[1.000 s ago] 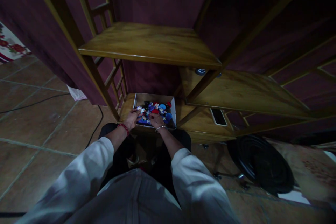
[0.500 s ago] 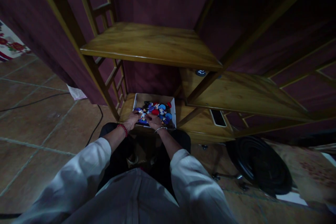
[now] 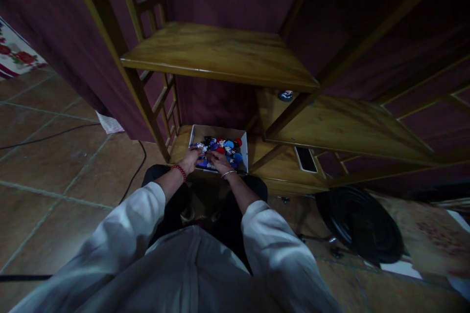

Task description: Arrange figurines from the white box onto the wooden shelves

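Note:
A shallow white-sided box (image 3: 246,156) holds several small toy figurines (image 3: 229,145) in blue, red, black and purple, lying in a jumble. My left hand (image 3: 190,160), with a red bead bracelet at the wrist, reaches over the box's near left corner. Its fingers look stretched out over the purple and white figurines, open. Beside it my right hand (image 3: 220,162), wearing a silver bangle, lies over the near middle of the pile, fingers extended to the left and apart. What lies right beneath both hands is hidden.
The box stands on the low board of a wooden shelf unit (image 3: 220,54), with a higher board above it. To the right lie a phone (image 3: 305,159) and one dark figurine (image 3: 285,95). A round black stool (image 3: 362,225) stands at right; a cable (image 3: 137,171) crosses the tiled floor.
The view has shifted slightly. My hands have stayed at the box; their fingers now spread over the figurines, where before they were drawn together around a blue and white one.

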Action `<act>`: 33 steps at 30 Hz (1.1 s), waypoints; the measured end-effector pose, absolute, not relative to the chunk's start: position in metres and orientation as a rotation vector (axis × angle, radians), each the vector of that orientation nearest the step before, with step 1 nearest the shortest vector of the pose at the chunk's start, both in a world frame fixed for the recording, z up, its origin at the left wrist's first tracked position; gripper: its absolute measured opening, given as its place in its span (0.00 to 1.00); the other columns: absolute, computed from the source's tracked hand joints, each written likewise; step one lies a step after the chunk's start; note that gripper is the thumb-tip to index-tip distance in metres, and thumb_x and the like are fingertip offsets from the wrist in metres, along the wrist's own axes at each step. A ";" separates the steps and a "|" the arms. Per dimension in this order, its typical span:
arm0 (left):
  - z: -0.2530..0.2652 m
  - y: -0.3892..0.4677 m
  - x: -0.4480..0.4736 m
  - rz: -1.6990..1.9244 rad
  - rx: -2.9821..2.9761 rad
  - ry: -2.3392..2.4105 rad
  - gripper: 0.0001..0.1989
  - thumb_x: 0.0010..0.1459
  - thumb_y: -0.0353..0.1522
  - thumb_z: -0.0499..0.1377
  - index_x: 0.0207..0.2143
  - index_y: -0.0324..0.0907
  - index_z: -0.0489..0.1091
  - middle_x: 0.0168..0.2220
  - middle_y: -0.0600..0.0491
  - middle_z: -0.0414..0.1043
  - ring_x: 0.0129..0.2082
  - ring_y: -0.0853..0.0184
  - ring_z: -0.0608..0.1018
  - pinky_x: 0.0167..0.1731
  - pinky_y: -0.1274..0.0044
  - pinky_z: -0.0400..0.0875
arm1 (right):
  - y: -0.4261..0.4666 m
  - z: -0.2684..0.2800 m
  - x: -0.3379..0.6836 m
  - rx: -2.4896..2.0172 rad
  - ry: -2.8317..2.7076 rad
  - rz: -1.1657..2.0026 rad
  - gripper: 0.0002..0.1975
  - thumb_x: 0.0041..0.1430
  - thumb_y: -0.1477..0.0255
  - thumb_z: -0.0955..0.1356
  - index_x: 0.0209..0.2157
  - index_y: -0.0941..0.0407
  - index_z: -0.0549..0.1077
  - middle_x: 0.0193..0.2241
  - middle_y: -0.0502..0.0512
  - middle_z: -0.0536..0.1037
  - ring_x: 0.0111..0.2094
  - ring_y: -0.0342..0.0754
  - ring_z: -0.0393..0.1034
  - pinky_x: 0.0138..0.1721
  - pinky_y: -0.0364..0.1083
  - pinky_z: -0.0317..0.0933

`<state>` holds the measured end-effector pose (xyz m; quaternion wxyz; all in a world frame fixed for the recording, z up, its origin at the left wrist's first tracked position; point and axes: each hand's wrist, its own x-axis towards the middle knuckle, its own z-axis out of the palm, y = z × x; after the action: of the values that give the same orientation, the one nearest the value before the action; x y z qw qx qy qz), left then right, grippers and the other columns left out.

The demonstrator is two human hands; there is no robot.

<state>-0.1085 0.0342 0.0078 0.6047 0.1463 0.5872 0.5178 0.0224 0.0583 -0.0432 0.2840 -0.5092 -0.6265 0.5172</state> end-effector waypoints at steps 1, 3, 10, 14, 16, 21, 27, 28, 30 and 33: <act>0.009 0.035 -0.108 1.202 0.342 1.345 0.10 0.51 0.25 0.57 0.36 0.41 0.60 0.32 0.52 0.69 0.31 0.70 0.73 0.31 0.75 0.70 | 0.059 -0.044 0.022 -1.334 -1.600 1.446 0.15 0.57 0.74 0.60 0.44 0.54 0.70 0.39 0.52 0.77 0.39 0.43 0.71 0.41 0.44 0.66; 0.010 0.037 -0.108 1.194 0.349 1.327 0.09 0.52 0.25 0.56 0.36 0.41 0.59 0.32 0.51 0.69 0.31 0.69 0.74 0.31 0.75 0.70 | 0.059 -0.044 0.023 -1.290 -1.469 1.539 0.15 0.57 0.74 0.60 0.44 0.56 0.70 0.41 0.55 0.76 0.41 0.44 0.71 0.42 0.46 0.66; 0.011 0.040 -0.112 1.219 0.350 1.299 0.08 0.51 0.25 0.56 0.34 0.41 0.60 0.33 0.50 0.70 0.33 0.67 0.74 0.33 0.72 0.71 | 0.060 -0.042 0.020 -1.217 -1.304 1.587 0.13 0.54 0.70 0.64 0.42 0.56 0.71 0.42 0.56 0.76 0.43 0.46 0.70 0.44 0.49 0.66; 0.012 0.044 -0.115 1.220 0.337 1.245 0.06 0.51 0.25 0.57 0.32 0.40 0.62 0.30 0.51 0.70 0.34 0.67 0.75 0.35 0.71 0.70 | 0.062 -0.036 0.019 -1.199 -1.219 1.636 0.14 0.53 0.67 0.66 0.41 0.57 0.71 0.41 0.57 0.76 0.42 0.48 0.71 0.42 0.51 0.67; 0.014 0.046 -0.116 1.240 0.334 1.241 0.05 0.50 0.25 0.57 0.30 0.40 0.63 0.30 0.51 0.70 0.33 0.67 0.75 0.35 0.72 0.70 | 0.063 -0.031 0.019 -1.174 -1.191 1.652 0.14 0.51 0.66 0.67 0.40 0.56 0.72 0.40 0.57 0.76 0.43 0.49 0.70 0.41 0.52 0.67; 0.017 0.050 -0.119 1.282 0.364 1.252 0.04 0.51 0.24 0.56 0.27 0.39 0.64 0.28 0.52 0.70 0.32 0.71 0.75 0.35 0.78 0.69 | 0.068 -0.020 0.013 -1.191 -1.175 1.612 0.14 0.50 0.65 0.67 0.39 0.55 0.72 0.39 0.56 0.77 0.44 0.49 0.70 0.42 0.51 0.66; 0.010 0.041 -0.125 1.209 0.398 1.316 0.05 0.52 0.26 0.56 0.33 0.39 0.64 0.31 0.50 0.72 0.32 0.69 0.76 0.34 0.77 0.70 | 0.076 -0.025 0.010 -1.244 -1.253 1.523 0.13 0.48 0.68 0.68 0.37 0.56 0.73 0.37 0.55 0.78 0.42 0.47 0.71 0.46 0.49 0.63; 0.008 0.040 -0.126 1.200 0.396 1.319 0.06 0.52 0.26 0.57 0.34 0.39 0.64 0.32 0.49 0.72 0.32 0.69 0.76 0.34 0.76 0.70 | 0.077 -0.027 0.013 -1.279 -1.256 1.491 0.13 0.48 0.68 0.67 0.37 0.56 0.73 0.37 0.55 0.78 0.41 0.47 0.72 0.46 0.49 0.63; 0.005 0.037 -0.128 1.193 0.380 1.305 0.08 0.51 0.27 0.58 0.35 0.39 0.63 0.33 0.48 0.73 0.32 0.68 0.76 0.34 0.75 0.71 | 0.078 -0.033 0.021 -1.346 -1.288 1.436 0.12 0.50 0.70 0.65 0.37 0.57 0.73 0.35 0.55 0.78 0.37 0.46 0.73 0.43 0.48 0.65; 0.000 0.033 -0.129 1.188 0.357 1.275 0.07 0.52 0.27 0.57 0.35 0.39 0.62 0.33 0.47 0.72 0.32 0.66 0.77 0.35 0.72 0.72 | 0.075 -0.040 0.037 -1.404 -1.408 1.317 0.11 0.51 0.71 0.64 0.36 0.57 0.73 0.32 0.53 0.78 0.32 0.44 0.73 0.40 0.47 0.67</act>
<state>-0.1289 0.0333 -0.0001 0.6298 0.1559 0.5567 0.5187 0.0372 0.0753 -0.0405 0.3696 -0.5471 -0.5486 0.5130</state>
